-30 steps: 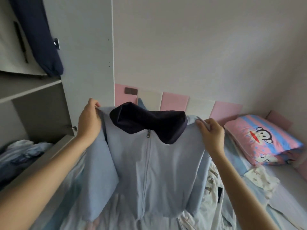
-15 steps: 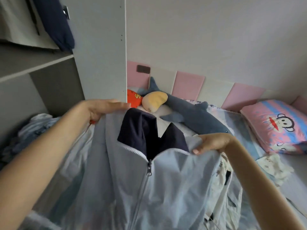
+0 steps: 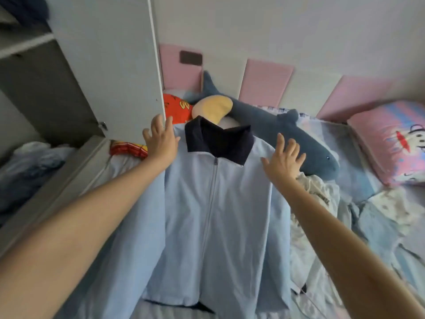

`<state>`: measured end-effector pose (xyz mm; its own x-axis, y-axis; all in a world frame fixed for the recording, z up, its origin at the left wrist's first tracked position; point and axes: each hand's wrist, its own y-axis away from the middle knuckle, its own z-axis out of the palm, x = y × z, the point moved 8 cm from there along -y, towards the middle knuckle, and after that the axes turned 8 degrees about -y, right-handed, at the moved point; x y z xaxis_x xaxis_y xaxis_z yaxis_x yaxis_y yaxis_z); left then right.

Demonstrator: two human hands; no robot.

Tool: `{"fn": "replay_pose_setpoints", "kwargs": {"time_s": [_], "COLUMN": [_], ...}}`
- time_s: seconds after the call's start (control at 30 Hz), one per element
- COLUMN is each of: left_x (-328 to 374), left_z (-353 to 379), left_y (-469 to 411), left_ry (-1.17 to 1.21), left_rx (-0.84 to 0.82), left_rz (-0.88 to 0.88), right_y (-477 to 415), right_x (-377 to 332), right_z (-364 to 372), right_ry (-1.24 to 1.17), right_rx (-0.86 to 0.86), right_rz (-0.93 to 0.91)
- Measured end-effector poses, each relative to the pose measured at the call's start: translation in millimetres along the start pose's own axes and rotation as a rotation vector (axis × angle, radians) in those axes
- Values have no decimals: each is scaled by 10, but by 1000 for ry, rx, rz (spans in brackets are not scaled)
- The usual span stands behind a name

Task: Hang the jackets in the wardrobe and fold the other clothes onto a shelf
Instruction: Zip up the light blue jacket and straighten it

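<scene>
A light blue zip jacket (image 3: 216, 210) with a dark navy collar lies flat, front up, on the bed, its zip closed and its collar pointing away from me. My left hand (image 3: 161, 141) hovers with fingers spread over the jacket's left shoulder. My right hand (image 3: 284, 160) is spread the same way over the right shoulder. Neither hand holds anything. I cannot tell whether the palms touch the cloth.
The open wardrobe (image 3: 41, 72) stands at left with its white door (image 3: 110, 65) beside the bed and crumpled clothes (image 3: 27, 166) on its lower shelf. A plush shark (image 3: 287, 134), a red cushion (image 3: 177, 108), a pink pillow (image 3: 395, 143) and a patterned white garment (image 3: 312, 196) lie on the bed.
The jacket, held up by its shoulders a second ago, came down and now lies flat on the bed. Both hands let go and opened with fingers spread.
</scene>
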<state>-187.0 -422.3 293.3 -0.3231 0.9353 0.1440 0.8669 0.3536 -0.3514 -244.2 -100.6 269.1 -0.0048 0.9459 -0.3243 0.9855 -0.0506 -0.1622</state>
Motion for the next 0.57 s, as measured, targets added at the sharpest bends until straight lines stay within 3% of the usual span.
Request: {"fn": "replay_pose_setpoints", "kwargs": {"time_s": [0.07,0.23,0.37,0.43,0.57], "left_x": [171,303,-137,-409,-476], "left_z": [799,3002,3922,4182,4206], "left_y": [506,3022,4403,4811,4691], "left_ry": [2,-120,-197,-262,-111], "left_rx": [-136,-894,-1257,-1301,-910], "left_rz": [115,480,509,476,547], "right_y": [358,2396,3613,3941,3782], "right_x": [137,1053,2191,2651,2795], "right_z": [791,3052,3958,4091,3885], "right_ry": [-21,181,216,185,63], "right_rx": [-110,-672,-973,-964,-722], "right_rz": [-81,-320,-113,-43,33]}}
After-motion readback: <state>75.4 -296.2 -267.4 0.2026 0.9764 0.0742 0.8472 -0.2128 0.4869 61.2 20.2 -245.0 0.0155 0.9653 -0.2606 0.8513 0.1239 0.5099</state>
